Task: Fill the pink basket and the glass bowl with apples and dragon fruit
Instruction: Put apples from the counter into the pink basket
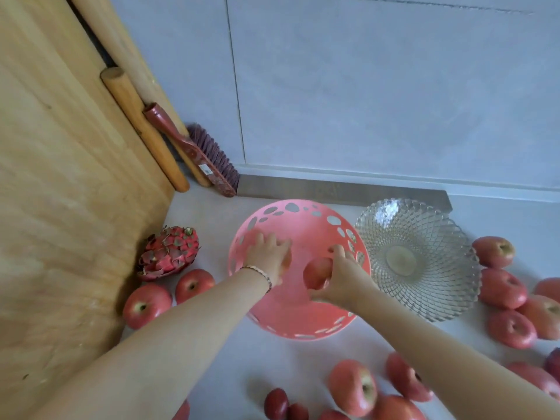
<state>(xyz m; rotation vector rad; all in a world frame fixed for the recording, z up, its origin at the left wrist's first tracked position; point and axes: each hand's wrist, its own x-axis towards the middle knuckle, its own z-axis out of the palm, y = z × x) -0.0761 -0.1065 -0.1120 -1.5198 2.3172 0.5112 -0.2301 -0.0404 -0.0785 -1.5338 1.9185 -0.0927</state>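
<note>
We look down on a pale grey floor (pixel 212 344) that meets a grey panelled wall (pixel 363 101) along a dark skirting strip (pixel 333 187). A light wooden cabinet (pixel 60 177) fills the left side, and a red brush (pixel 194 153) leans in the corner between it and the wall.

The pink basket (pixel 303 219) sits mid-floor, just short of the skirting, with its open side up and holes cut round its rim. The glass bowl (pixel 424 231) stands just beside it on the right, also open side up, and their rims look to touch.

Both arms reach into the basket. The right hand (pixel 339 277) has its fingers and thumb curled round an apple (pixel 316 272) low inside the basket; we cannot tell which way its stem points. The left hand (pixel 266 253), with a bracelet (pixel 260 272) at the wrist, is blurred over the basket's left inner wall, and we cannot tell whether its fingers hold anything.

The dragon fruit (pixel 168 253) lies on its side against the cabinet's foot, its long axis slanting from near-left to far-right. Two apples (pixel 147 304) lie just beside it on the near side. More apples (pixel 503 287) cluster toward the floor's right edge, beside the bowl, stems mostly upward. Others (pixel 353 386) lie near the bottom edge, with small dark red fruits (pixel 275 404) to their left.
</note>
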